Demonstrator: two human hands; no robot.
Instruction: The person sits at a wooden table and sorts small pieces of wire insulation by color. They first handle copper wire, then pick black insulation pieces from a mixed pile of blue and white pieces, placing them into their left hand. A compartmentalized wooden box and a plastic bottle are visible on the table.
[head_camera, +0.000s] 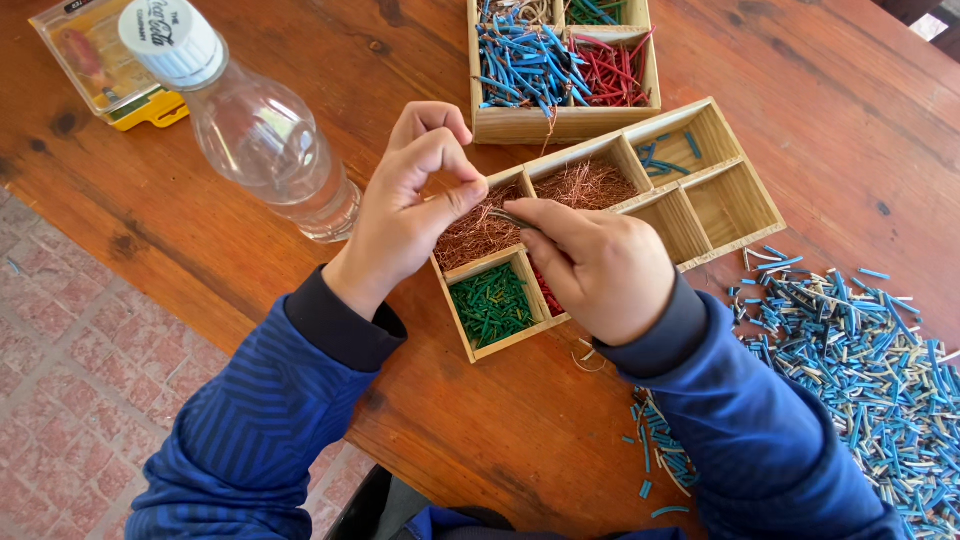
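Observation:
My left hand and my right hand meet over a wooden compartment tray. Between their fingertips they pinch a thin grey piece of wire, above a compartment of copper strands. A second compartment of copper strands lies just behind. Green sleeve pieces fill the near compartment, and red pieces show partly under my right hand. A few blue pieces lie in a far compartment. Both arms wear blue sleeves.
A clear plastic bottle with a white cap stands at the left. A second wooden tray holds blue and red pieces. A large heap of blue pieces lies at the right. A yellow-edged plastic case sits far left on the wooden table.

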